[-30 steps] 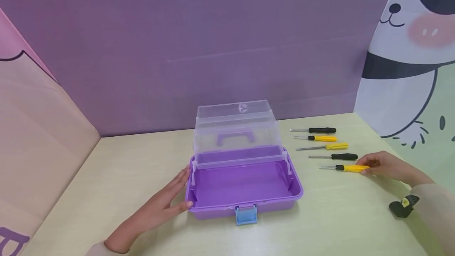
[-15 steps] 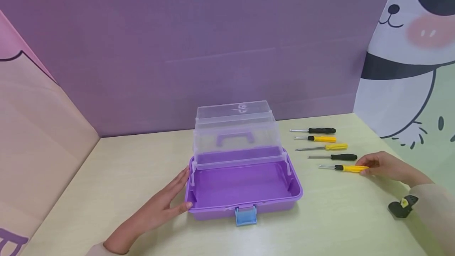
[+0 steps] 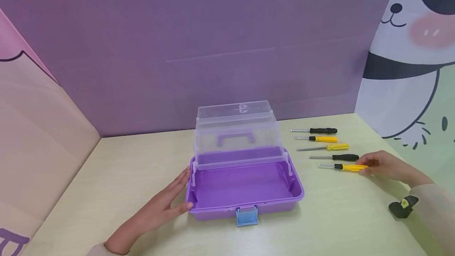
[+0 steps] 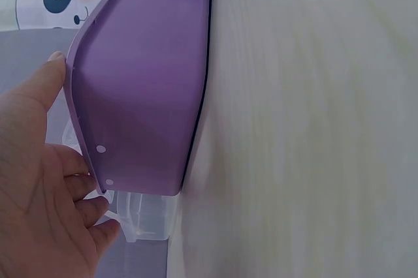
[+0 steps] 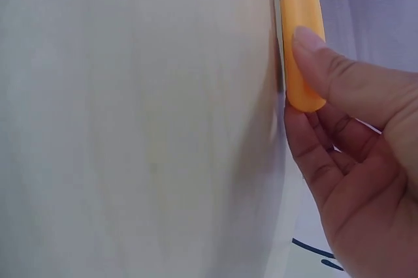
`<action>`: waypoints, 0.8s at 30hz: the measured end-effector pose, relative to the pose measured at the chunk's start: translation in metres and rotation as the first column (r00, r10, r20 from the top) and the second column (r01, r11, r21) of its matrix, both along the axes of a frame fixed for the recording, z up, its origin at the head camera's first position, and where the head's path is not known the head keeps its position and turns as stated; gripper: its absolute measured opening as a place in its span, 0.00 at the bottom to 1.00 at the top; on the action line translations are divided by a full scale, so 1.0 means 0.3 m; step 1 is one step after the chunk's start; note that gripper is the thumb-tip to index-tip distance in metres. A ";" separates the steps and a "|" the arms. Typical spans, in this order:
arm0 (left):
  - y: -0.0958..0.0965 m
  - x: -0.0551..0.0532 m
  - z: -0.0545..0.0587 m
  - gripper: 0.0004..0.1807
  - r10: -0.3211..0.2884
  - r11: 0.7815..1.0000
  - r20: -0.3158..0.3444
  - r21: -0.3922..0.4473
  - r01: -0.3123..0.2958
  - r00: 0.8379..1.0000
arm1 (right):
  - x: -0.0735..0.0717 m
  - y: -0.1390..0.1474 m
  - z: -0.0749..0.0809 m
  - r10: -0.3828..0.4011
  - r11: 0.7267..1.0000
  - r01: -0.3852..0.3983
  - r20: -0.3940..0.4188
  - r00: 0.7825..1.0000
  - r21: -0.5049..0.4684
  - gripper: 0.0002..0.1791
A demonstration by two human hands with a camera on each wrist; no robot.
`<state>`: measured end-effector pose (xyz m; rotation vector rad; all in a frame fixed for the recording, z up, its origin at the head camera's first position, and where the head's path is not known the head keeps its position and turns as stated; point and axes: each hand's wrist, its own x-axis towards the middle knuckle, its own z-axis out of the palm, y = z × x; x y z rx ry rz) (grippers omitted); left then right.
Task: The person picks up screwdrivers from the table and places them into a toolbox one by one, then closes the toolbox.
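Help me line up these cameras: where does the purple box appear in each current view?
Head: the purple box stands in the lower middle.
Left wrist: the purple box is left of centre, reaching the top edge, with the left hand touching its rim.
Right wrist: not in it.
Shared landmark: the blue latch, on its front in head and at the top edge in left wrist; right wrist lacks it.

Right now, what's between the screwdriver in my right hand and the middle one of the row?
One black-handled screwdriver lies there, as the head view shows.
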<state>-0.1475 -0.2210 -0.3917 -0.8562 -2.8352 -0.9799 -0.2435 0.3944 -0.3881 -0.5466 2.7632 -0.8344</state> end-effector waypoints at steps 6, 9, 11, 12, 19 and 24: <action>-0.002 0.003 0.004 0.42 0.004 1.000 -0.006 -0.003 -0.004 1.000 | -0.011 -0.012 0.018 -0.028 1.000 0.028 0.008 1.000 0.008 0.12; -0.002 0.001 0.006 0.42 0.004 1.000 -0.007 -0.004 -0.004 1.000 | -0.011 -0.019 0.021 -0.031 0.999 0.031 0.019 0.999 -0.013 0.13; -0.002 0.000 0.006 0.42 0.002 1.000 0.001 -0.002 -0.002 1.000 | -0.008 -0.023 0.022 -0.025 0.999 0.026 0.023 0.999 -0.030 0.13; -0.002 0.000 0.006 0.42 -0.001 1.000 0.005 0.001 0.001 1.000 | -0.007 -0.024 0.021 -0.022 0.999 0.022 0.020 1.000 -0.038 0.13; -0.001 -0.001 0.001 0.42 -0.002 1.000 0.001 0.013 0.002 1.000 | -0.007 -0.034 0.016 0.058 0.996 -0.062 -0.066 0.996 -0.062 0.12; 0.000 -0.001 -0.001 0.42 0.000 1.000 0.011 0.021 -0.001 1.000 | -0.009 -0.048 0.024 0.049 0.998 -0.051 -0.046 0.998 -0.045 0.12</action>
